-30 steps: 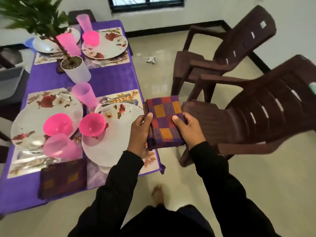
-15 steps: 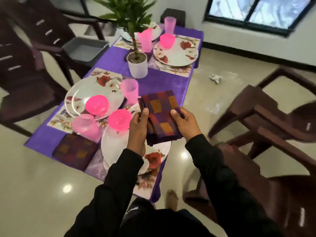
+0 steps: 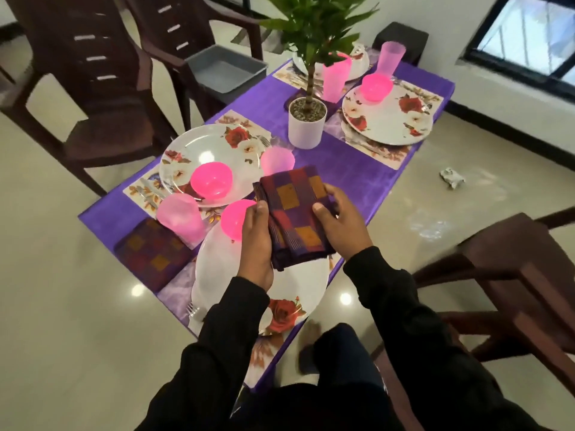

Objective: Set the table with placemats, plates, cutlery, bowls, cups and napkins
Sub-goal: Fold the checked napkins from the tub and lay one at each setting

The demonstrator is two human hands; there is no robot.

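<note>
I hold a folded checked napkin (image 3: 295,216), purple, red and orange, with both hands above the near plate (image 3: 292,284). My left hand (image 3: 256,241) grips its left edge and my right hand (image 3: 337,223) grips its right edge. A pink bowl (image 3: 235,217) sits on that plate, partly behind my left hand. A second folded napkin (image 3: 152,253) lies on the purple table (image 3: 357,172) at the near left corner, beside a pink cup (image 3: 180,217). Other floral plates (image 3: 205,157) (image 3: 389,116) carry pink bowls (image 3: 211,180) (image 3: 375,87).
A potted plant (image 3: 306,119) in a white pot stands mid-table. Dark brown plastic chairs stand at the left (image 3: 102,88) and the right (image 3: 510,275). A grey tray (image 3: 227,68) sits on a far left chair. Crumpled paper (image 3: 451,178) lies on the floor.
My view has swung left from the chairs to the table. Both hands have carried the napkin from beside the table's edge to above the near plate.
</note>
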